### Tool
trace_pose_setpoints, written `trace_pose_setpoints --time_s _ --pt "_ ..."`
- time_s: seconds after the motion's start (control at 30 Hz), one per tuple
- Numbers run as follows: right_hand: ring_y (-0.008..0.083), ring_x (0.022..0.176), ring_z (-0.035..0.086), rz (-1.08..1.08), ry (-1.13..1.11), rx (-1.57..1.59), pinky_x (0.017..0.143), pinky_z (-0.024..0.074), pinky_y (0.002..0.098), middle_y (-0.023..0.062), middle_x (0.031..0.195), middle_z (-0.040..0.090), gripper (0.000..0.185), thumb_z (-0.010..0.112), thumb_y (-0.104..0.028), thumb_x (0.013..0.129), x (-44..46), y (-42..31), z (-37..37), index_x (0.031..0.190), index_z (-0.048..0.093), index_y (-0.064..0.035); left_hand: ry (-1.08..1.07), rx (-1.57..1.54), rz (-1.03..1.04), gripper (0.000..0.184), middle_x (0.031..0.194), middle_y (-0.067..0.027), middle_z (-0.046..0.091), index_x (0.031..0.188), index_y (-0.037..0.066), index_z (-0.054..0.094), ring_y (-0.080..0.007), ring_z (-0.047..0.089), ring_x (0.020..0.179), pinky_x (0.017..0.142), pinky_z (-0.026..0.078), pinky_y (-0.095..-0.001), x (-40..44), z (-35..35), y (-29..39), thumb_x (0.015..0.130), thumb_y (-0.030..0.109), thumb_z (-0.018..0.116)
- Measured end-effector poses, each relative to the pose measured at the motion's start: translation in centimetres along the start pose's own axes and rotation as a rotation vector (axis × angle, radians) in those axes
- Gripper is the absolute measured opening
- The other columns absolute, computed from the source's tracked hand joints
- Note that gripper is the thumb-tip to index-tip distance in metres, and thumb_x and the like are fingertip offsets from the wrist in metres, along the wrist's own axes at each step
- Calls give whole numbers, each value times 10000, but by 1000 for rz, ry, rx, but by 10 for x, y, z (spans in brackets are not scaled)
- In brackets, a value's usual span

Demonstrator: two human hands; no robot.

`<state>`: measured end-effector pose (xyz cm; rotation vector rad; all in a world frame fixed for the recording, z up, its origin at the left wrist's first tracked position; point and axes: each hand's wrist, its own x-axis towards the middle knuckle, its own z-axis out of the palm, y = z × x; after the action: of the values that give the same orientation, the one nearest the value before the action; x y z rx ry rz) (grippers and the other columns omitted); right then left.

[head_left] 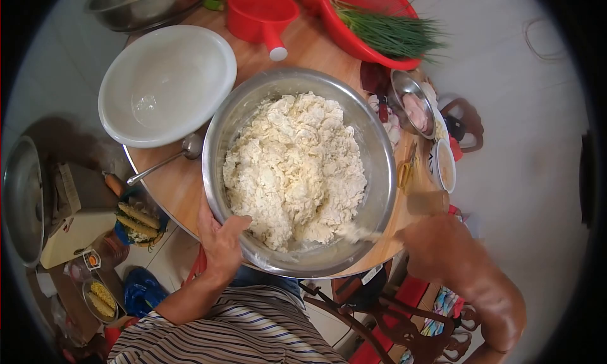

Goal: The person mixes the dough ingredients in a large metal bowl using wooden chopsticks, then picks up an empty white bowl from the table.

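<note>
A large steel mixing bowl (215,127) stands at the table's edge in front of me. Shaggy, pale dough (294,168) heaps up inside it, lumpy, with dry flour showing. My left hand (221,241) is closed on the bowl's near-left rim, thumb over the edge. At the right rim, my right hand (436,241) is blurred by motion, its fingers wrapped around a thin stirring stick (363,234). Dough coats the stick's end, which reaches over the rim into the bowl; its exact kind is unclear.
A white basin (164,86) and a metal spoon (165,160) lie left. Behind are a red dipper (262,13) and a red basin (344,32) with green onions (395,32). To the right sit a steel bowl with meat (415,110), scissors (408,168) and a small bowl (444,166).
</note>
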<state>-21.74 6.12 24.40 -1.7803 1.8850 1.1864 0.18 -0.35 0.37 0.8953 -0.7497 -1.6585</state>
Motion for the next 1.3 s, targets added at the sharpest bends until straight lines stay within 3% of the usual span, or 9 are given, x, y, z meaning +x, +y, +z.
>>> trace_pose_setpoints --time_s 0.17,0.33,0.47,0.53,0.63,0.77,1.03,1.13,1.3 --pt "341 818 739 100 218 -124 754 578 457 166 800 723 101 632 -107 836 15 2 10 831 716 -52 -30 -53 -31 754 1307 -137 584 1489 -62 381 -215 591 1170 1036 463 -322 0 -2 -2 771 7 596" --pt "316 837 747 -78 -103 -6 761 580 447 162 836 737 81 653 -99 821 4 -11 -13 836 722 -59 -24 -40 11 740 1301 -135 594 1480 -68 395 -210 599 1151 1026 468 -318 1 -3 -6 773 14 598" --pt "306 831 751 -16 -111 7 760 581 448 152 836 741 87 649 -103 831 12 -1 -6 828 732 -75 -16 -37 32 733 1286 -134 600 1475 -70 402 -208 602 1138 1023 468 -316 3 -2 -7 773 18 596" --pt "293 829 756 163 91 -179 737 578 429 120 832 744 89 660 -114 844 23 3 4 833 747 -100 -11 -56 35 734 1279 -138 604 1472 -73 404 -210 605 1132 1021 470 -317 3 -1 -5 770 22 595" --pt "375 819 726 234 148 -167 726 581 470 197 816 705 121 637 -63 786 40 6 12 831 735 -9 -62 -32 31 737 1285 -146 601 1474 -74 403 -214 606 1138 1021 472 -319 4 -4 -4 767 23 591" --pt "369 762 723 297 214 -211 697 579 464 194 759 694 87 652 -44 771 41 2 15 793 734 -23 -47 -55 16 740 1288 -150 598 1475 -72 401 -215 603 1145 1020 473 -320 4 0 0 764 22 586" --pt "237 829 763 91 17 -217 650 570 369 47 821 748 75 702 -112 852 10 -17 -9 848 763 -156 -30 -64 23 744 1290 -152 601 1476 -76 395 -219 607 1151 1024 475 -320 5 -1 -1 761 11 579" --pt "350 736 718 208 195 -283 688 583 449 152 732 679 72 665 -44 773 19 -9 5 791 735 -45 -33 -80 32 743 1289 -152 602 1472 -79 399 -218 607 1151 1027 473 -320 5 2 0 757 11 583" --pt "239 854 767 155 62 -324 685 587 363 60 841 755 69 705 -124 870 16 -21 -3 884 771 -139 -59 -65 -28 856 1368 -168 571 1529 -69 350 -252 583 1236 1083 449 -341 6 -4 1 726 35 626"
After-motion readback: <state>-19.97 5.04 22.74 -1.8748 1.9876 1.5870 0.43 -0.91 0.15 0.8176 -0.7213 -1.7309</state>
